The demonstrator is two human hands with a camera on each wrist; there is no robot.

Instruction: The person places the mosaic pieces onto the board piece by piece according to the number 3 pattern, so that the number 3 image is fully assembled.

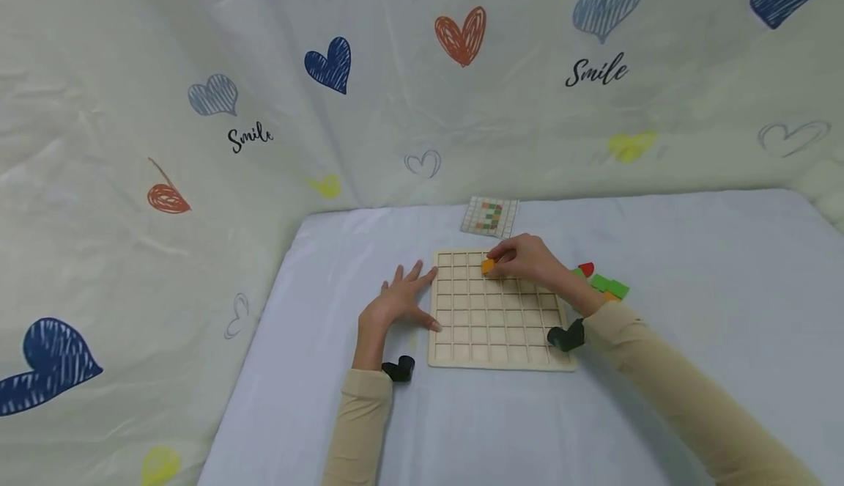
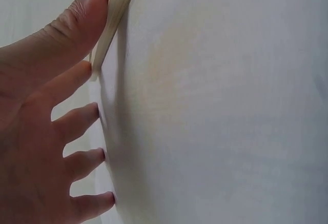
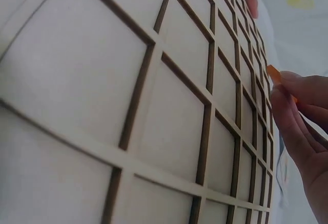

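Right hand (image 1: 530, 259), pinching orange piece (image 1: 487, 266); left hand (image 1: 398, 300), splayed, touching gridded board (image 1: 478, 335); should pinch slip, piece may land askew

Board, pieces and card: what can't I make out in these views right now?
Orange piece, head view: full outline, partly covered by the grip of the right hand.
Loose pieces, head view: exact count; the right arm overlaps them.
Card, head view: pattern too small to read exactly.
Board, right wrist view: cut off by the frame edges.
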